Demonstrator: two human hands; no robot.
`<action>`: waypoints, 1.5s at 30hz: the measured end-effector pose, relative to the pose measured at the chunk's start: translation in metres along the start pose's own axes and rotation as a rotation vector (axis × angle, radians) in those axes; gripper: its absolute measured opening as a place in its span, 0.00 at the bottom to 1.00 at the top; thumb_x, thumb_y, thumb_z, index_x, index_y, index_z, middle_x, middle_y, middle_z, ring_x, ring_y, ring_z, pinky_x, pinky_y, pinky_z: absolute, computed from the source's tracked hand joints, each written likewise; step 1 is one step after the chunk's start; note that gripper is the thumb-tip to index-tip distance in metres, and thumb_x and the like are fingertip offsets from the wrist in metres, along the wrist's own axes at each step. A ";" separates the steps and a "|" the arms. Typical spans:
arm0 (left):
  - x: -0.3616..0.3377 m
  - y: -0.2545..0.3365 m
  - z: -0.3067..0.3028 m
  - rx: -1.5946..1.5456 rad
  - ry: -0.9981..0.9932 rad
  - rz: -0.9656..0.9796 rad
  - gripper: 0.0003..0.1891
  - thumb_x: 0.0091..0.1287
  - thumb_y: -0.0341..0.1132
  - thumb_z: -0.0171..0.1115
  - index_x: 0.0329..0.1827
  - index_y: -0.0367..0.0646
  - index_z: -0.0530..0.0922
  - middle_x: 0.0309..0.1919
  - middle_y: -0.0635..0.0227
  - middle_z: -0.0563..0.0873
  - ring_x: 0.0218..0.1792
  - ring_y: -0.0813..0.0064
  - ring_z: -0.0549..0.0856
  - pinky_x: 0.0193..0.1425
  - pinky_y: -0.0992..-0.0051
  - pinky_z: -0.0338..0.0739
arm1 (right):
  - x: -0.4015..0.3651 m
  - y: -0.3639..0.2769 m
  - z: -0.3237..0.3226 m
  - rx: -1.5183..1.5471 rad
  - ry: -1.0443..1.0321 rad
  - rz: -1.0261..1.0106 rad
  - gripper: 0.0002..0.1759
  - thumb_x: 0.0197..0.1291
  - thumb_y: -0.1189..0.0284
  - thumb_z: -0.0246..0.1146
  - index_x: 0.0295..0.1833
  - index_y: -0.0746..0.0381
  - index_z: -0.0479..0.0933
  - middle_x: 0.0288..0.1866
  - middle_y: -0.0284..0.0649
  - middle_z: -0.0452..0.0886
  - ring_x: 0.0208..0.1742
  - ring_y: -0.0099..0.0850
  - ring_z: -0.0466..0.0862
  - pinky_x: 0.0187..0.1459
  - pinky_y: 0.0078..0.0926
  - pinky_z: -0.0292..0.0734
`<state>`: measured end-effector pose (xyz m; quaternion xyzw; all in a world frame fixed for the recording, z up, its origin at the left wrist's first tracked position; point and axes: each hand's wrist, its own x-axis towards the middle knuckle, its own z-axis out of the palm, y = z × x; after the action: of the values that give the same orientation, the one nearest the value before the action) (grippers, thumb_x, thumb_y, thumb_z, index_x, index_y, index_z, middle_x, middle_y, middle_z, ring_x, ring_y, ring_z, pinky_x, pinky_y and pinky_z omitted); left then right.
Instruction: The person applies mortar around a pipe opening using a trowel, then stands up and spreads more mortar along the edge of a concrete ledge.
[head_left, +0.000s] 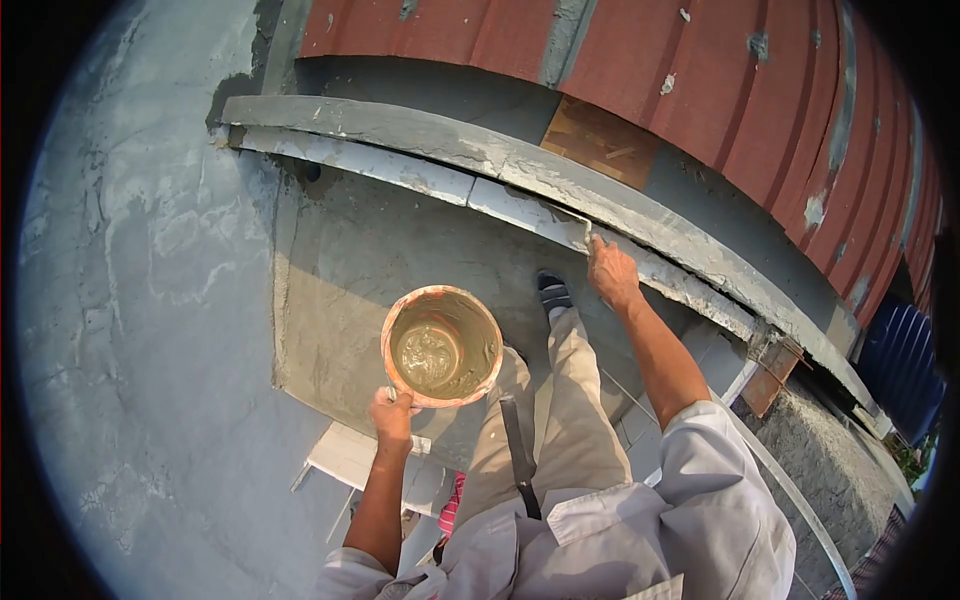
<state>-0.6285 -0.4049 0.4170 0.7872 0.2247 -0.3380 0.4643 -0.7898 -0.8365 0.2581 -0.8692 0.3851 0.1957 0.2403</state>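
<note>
My left hand [391,412] grips the rim of an orange bucket [390,345], which is tilted so its inside faces me. Wet grey mortar [428,358] lies in the bottom and smears the inner wall. Farther off to the right, my right hand [612,270] is closed around the handle of a trowel [587,228]. The trowel's thin end reaches left, up against the white lower face of a long concrete ledge [480,190], just below its rough grey top strip. Much of the trowel's handle is hidden by my fingers.
Red corrugated roofing [690,75] overhangs behind the ledge. A grey plastered wall [150,300] rises on the left. A brown board [603,140] sits under the roofing, and a blue ribbed container [903,370] stands far right. My sandalled foot [554,290] is below the ledge.
</note>
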 end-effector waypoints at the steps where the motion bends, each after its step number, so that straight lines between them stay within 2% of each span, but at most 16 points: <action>1: 0.001 0.000 0.000 0.000 -0.009 -0.001 0.05 0.70 0.22 0.64 0.45 0.36 0.78 0.35 0.64 0.88 0.31 0.77 0.88 0.34 0.75 0.85 | -0.005 -0.004 -0.006 0.010 0.025 -0.014 0.26 0.73 0.65 0.62 0.72 0.61 0.71 0.51 0.63 0.84 0.49 0.59 0.89 0.48 0.55 0.85; 7: 0.006 0.014 0.012 -0.085 -0.045 0.023 0.07 0.72 0.27 0.65 0.50 0.40 0.77 0.38 0.65 0.88 0.36 0.74 0.89 0.38 0.70 0.87 | -0.018 0.006 -0.011 -0.018 -0.012 0.067 0.26 0.71 0.67 0.64 0.71 0.60 0.71 0.50 0.61 0.84 0.49 0.59 0.88 0.48 0.55 0.84; 10: 0.010 0.033 0.019 -0.066 -0.090 0.028 0.09 0.74 0.31 0.68 0.50 0.40 0.77 0.40 0.64 0.89 0.33 0.74 0.90 0.35 0.71 0.88 | -0.055 -0.002 -0.031 0.120 0.136 -0.135 0.21 0.69 0.67 0.65 0.65 0.60 0.73 0.48 0.58 0.85 0.43 0.56 0.89 0.42 0.52 0.85; 13: 0.022 0.049 0.023 0.055 -0.025 0.091 0.11 0.73 0.35 0.71 0.46 0.39 0.78 0.34 0.65 0.89 0.29 0.78 0.87 0.29 0.74 0.82 | -0.079 -0.028 -0.063 0.198 0.097 -0.406 0.22 0.70 0.66 0.66 0.66 0.56 0.75 0.42 0.50 0.83 0.40 0.50 0.88 0.39 0.48 0.83; 18: 0.029 0.099 0.051 0.515 0.091 0.364 0.17 0.69 0.39 0.74 0.31 0.35 0.80 0.26 0.63 0.86 0.26 0.76 0.80 0.31 0.66 0.74 | -0.082 -0.130 -0.085 -0.262 0.148 -0.787 0.19 0.70 0.68 0.61 0.62 0.65 0.78 0.37 0.44 0.82 0.39 0.38 0.85 0.35 0.38 0.81; 21: 0.027 0.144 0.077 0.745 0.040 0.500 0.18 0.66 0.40 0.75 0.30 0.32 0.80 0.23 0.61 0.84 0.26 0.73 0.80 0.34 0.62 0.75 | -0.067 -0.175 -0.076 -0.416 0.194 -0.857 0.22 0.67 0.70 0.61 0.64 0.67 0.78 0.37 0.45 0.81 0.39 0.38 0.86 0.37 0.37 0.82; 24: 0.035 0.174 0.083 0.608 -0.059 0.570 0.16 0.64 0.39 0.75 0.33 0.32 0.81 0.24 0.58 0.84 0.25 0.72 0.79 0.34 0.62 0.75 | -0.041 -0.176 -0.074 -0.383 0.174 -0.931 0.19 0.67 0.69 0.60 0.59 0.67 0.79 0.35 0.45 0.82 0.36 0.38 0.87 0.34 0.35 0.83; 28: 0.026 0.193 0.092 0.722 -0.159 0.809 0.14 0.65 0.37 0.73 0.33 0.33 0.81 0.23 0.60 0.83 0.25 0.72 0.77 0.33 0.65 0.75 | -0.030 -0.170 -0.095 -0.266 -0.073 -1.044 0.13 0.65 0.71 0.62 0.50 0.68 0.81 0.36 0.50 0.86 0.37 0.42 0.90 0.33 0.39 0.85; 29: 0.029 0.188 0.093 0.647 -0.158 0.869 0.13 0.65 0.36 0.73 0.34 0.34 0.81 0.23 0.66 0.82 0.25 0.75 0.75 0.31 0.67 0.74 | -0.026 -0.172 -0.102 -0.285 -0.305 -0.921 0.14 0.62 0.70 0.65 0.49 0.67 0.83 0.37 0.53 0.88 0.40 0.44 0.91 0.40 0.42 0.87; 32: 0.029 0.186 0.094 0.470 -0.061 0.855 0.12 0.68 0.35 0.72 0.35 0.35 0.81 0.23 0.69 0.81 0.26 0.78 0.74 0.31 0.68 0.72 | -0.039 -0.158 -0.110 0.130 -0.459 -0.807 0.10 0.64 0.68 0.66 0.46 0.61 0.88 0.38 0.49 0.91 0.43 0.45 0.92 0.45 0.46 0.86; 33: 0.029 0.182 0.095 0.438 -0.051 0.860 0.13 0.70 0.36 0.72 0.34 0.36 0.80 0.24 0.72 0.79 0.26 0.81 0.72 0.30 0.70 0.70 | -0.037 -0.144 -0.079 0.327 -0.461 -0.798 0.16 0.63 0.67 0.70 0.54 0.60 0.88 0.39 0.50 0.91 0.41 0.46 0.91 0.46 0.46 0.85; 36: 0.027 0.168 0.095 0.382 0.018 0.842 0.15 0.73 0.37 0.71 0.30 0.40 0.77 0.24 0.80 0.75 0.27 0.87 0.69 0.29 0.76 0.64 | -0.041 -0.135 -0.067 0.646 -0.701 -0.651 0.20 0.65 0.66 0.72 0.61 0.59 0.87 0.35 0.46 0.90 0.31 0.38 0.88 0.38 0.38 0.84; 37: 0.026 0.164 0.095 0.391 0.055 0.819 0.16 0.74 0.37 0.71 0.29 0.41 0.77 0.24 0.80 0.74 0.27 0.87 0.69 0.29 0.76 0.64 | -0.042 -0.131 -0.071 0.679 -0.856 -0.475 0.20 0.67 0.65 0.71 0.62 0.60 0.87 0.31 0.37 0.87 0.25 0.27 0.81 0.30 0.30 0.79; 40: 0.046 0.133 0.088 0.349 0.101 0.647 0.18 0.76 0.39 0.69 0.28 0.43 0.74 0.24 0.80 0.74 0.28 0.87 0.69 0.29 0.77 0.65 | -0.053 -0.109 -0.072 0.866 -0.943 -0.226 0.19 0.68 0.65 0.70 0.61 0.60 0.88 0.29 0.32 0.82 0.22 0.20 0.76 0.25 0.25 0.74; 44: 0.068 0.092 0.084 0.026 0.049 0.362 0.20 0.78 0.40 0.67 0.29 0.40 0.73 0.27 0.74 0.78 0.29 0.81 0.72 0.32 0.72 0.71 | -0.056 -0.068 -0.065 0.982 -0.789 -0.160 0.15 0.67 0.64 0.69 0.52 0.62 0.88 0.29 0.30 0.82 0.22 0.19 0.75 0.24 0.23 0.72; 45: 0.074 0.077 0.080 -0.022 0.042 0.330 0.18 0.79 0.41 0.66 0.32 0.41 0.73 0.28 0.73 0.79 0.29 0.82 0.75 0.32 0.73 0.73 | -0.055 -0.061 -0.071 0.947 -0.737 -0.081 0.16 0.63 0.63 0.68 0.49 0.65 0.86 0.29 0.36 0.82 0.25 0.26 0.78 0.29 0.28 0.76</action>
<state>-0.5531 -0.5087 0.3796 0.8151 0.1056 -0.2381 0.5174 -0.7669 -0.8094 0.3610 -0.5564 0.2882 0.2820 0.7266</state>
